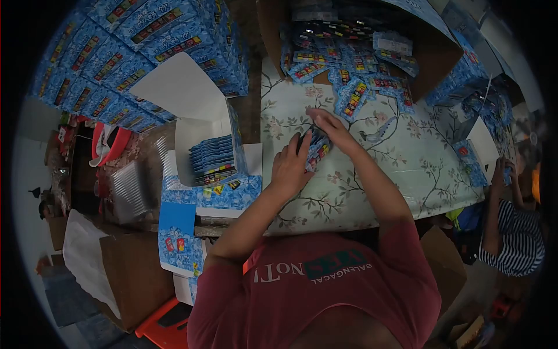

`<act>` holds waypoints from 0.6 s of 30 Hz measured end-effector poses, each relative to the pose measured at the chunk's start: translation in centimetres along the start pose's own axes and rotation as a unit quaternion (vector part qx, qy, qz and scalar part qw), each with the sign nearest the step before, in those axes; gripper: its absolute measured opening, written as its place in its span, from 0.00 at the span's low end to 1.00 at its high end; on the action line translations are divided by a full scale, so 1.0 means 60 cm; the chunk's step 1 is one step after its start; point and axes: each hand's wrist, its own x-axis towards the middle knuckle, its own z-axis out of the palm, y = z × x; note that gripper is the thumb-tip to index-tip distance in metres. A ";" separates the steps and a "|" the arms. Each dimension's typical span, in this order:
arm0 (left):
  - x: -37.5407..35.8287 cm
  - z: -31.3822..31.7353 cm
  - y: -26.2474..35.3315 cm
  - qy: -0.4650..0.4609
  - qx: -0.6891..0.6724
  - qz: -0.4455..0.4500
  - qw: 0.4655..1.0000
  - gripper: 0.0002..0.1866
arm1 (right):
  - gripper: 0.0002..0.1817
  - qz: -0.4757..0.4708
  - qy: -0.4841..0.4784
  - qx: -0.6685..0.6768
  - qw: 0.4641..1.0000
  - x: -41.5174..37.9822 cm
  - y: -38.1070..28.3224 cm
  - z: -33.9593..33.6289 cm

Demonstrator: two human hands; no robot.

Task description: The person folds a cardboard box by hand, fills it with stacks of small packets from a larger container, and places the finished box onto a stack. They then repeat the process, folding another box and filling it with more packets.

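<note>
My left hand (290, 166) is wrapped round a small stack of blue packets (318, 152) with coloured pictures along them, on the tablecloth. My right hand (335, 129) lies along the far side of that stack, fingers stretched out to the left. Its palm side is hidden. Left of my hands stands an open blue carton (235, 139), its white lid flap (180, 81) raised, with a row of similar packets (212, 158) inside. Beyond my hands, loose packets (351, 96) spill onto the table from a large cardboard box (433, 64).
Stacked blue cartons (116, 52) rise at the back left. A clear ribbed plastic piece (133, 189) is at the left, above a brown box (136, 273). On the right, a person in a striped shirt (514, 238) handles something blue beside another open carton (479, 145).
</note>
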 end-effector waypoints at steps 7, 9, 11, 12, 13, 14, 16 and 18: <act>-0.096 -0.006 -0.054 0.065 -0.023 -0.138 0.988 0.59 | 0.33 0.064 -0.221 -0.218 0.949 -0.060 -0.039 0.009; -0.113 0.005 -0.063 0.108 -0.201 -0.188 0.955 0.61 | 0.36 0.042 -0.225 -0.330 0.916 -0.082 -0.065 0.015; -0.105 0.019 -0.060 0.127 -0.215 -0.142 0.958 0.62 | 0.39 0.014 -0.222 -0.440 0.870 -0.093 -0.079 0.025; -0.096 0.028 -0.054 0.146 -0.227 -0.093 0.958 0.62 | 0.39 -0.009 -0.231 -0.501 0.834 -0.097 -0.082 0.030; -0.086 0.037 -0.047 0.147 -0.230 -0.094 0.957 0.62 | 0.38 -0.032 -0.238 -0.559 0.794 -0.101 -0.084 0.035; -0.076 0.047 -0.038 0.148 -0.242 -0.078 0.956 0.62 | 0.38 -0.030 -0.239 -0.561 0.792 -0.106 -0.082 0.037; -0.060 0.055 -0.030 0.149 -0.257 -0.058 0.953 0.62 | 0.35 -0.109 -0.200 -0.590 0.775 -0.112 -0.075 0.040; -0.052 0.048 -0.027 0.133 -0.280 -0.064 0.949 0.58 | 0.35 -0.096 -0.191 -0.589 0.779 -0.118 -0.071 0.039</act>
